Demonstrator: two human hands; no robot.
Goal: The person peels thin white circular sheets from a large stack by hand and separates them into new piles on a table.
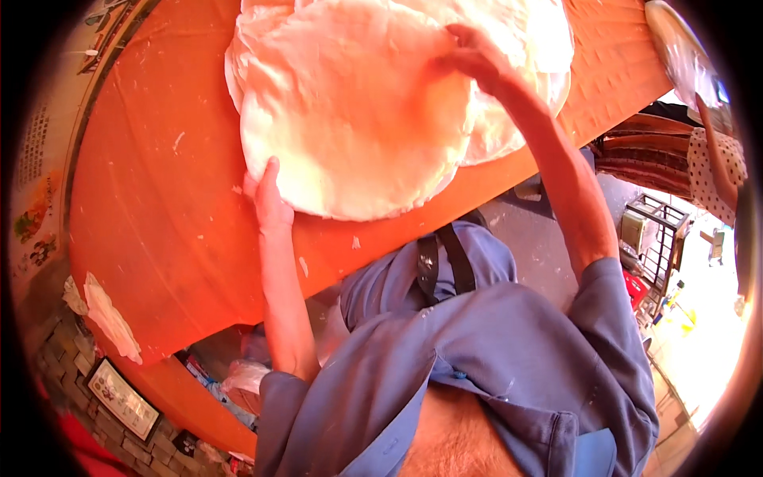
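Observation:
A large, round, pale sheet of dough (350, 119) lies over more thin sheets (524, 63) stacked on the orange table covering (151, 199). My left hand (269, 195) holds the lower-left edge of the top round, thumb along the rim and the other fingers partly hidden. My right hand (473, 57) is over the upper-right part of the same round with its fingers curved and apart, casting a shadow on it; whether the fingertips touch it is hard to tell.
Scraps of dough (111, 318) sit at the table's left corner. At right stand a metal rack (656, 230) and another person (715, 167) in spotted clothing, near a pale oval object (679, 56). A framed sign (119, 397) is at lower left.

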